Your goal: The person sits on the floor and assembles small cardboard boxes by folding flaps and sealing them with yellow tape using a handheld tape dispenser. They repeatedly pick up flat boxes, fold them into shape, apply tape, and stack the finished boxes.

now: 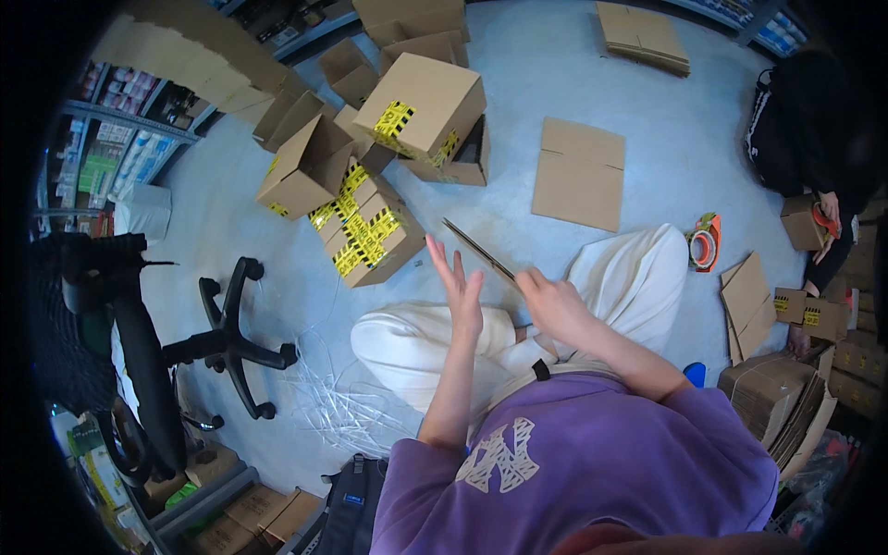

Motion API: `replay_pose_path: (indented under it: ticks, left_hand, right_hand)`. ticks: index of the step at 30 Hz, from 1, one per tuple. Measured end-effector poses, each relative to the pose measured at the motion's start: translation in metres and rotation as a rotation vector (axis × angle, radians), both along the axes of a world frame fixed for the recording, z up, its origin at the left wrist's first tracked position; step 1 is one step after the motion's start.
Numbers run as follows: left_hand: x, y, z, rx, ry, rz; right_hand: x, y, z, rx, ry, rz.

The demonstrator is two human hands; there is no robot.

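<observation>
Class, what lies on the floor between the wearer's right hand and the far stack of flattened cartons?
In the head view, a flattened cardboard carton lies between the right hand and that stack.

Two foreground hands (462, 296) (555, 306); one held cardboard piece (483, 252); one black backpack (353, 504).

1. We find a cluster of cartons (301, 176) at far left, one stacked on another.
2. We note a flattened carton (578, 185) on the floor (527, 74) right of that cluster; a stack of flat cartons (640, 39) lies beyond it.
3. We place the office chair (228, 342) at left, strapping scraps (344, 407) between it and the seated person (592, 453).
4. We record a tape dispenser (714, 242) just right of the right knee (652, 259).
5. We locate a flat piece (479, 251) in the right hand (555, 308), left hand (460, 291) to its left.
</observation>
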State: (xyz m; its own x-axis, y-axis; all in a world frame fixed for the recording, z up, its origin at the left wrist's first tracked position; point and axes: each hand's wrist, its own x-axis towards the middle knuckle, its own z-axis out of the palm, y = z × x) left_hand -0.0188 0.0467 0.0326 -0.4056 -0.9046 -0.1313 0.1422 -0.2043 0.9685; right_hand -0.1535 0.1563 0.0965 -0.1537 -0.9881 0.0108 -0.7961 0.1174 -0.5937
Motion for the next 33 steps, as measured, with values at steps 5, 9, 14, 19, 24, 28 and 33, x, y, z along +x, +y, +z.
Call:
replay_pose_path:
  ticks: [5, 9, 14, 19, 24, 28, 33]
  left_hand:
    - [0.012, -0.032, -0.020, 0.398, 0.049, -0.114]
    - [0.018, -0.027, -0.043, 0.286, -0.064, -0.120]
    - [0.023, -0.028, -0.033, -0.184, -0.360, -0.008]
    - [0.038, -0.029, 0.005, -0.525, -0.497, -0.172]
    - [0.011, -0.032, 0.031, -0.862, -1.016, -0.271]
    - [-0.023, -0.032, 0.039, -0.845, -1.261, -0.516]
    - [-0.026, -0.022, 0.034, -1.223, -1.290, -0.602]
  right_hand:
    - [0.011, -0.032, -0.041, 0.004, -0.296, -0.053]
    - [-0.021, -0.035, -0.061, 0.243, -0.604, -0.147]
    - [-0.042, -0.036, -0.030, 0.119, 0.021, -0.186]
    - [-0.053, -0.036, -0.017, 0.174, 0.098, -0.434]
    - [-0.053, -0.055, -0.051, -0.477, 0.489, -0.322]
    - [-0.044, -0.088, -0.067, -0.450, 0.609, -0.194]
    - [-0.031, -0.083, -0.072, -0.215, 0.580, -0.194]
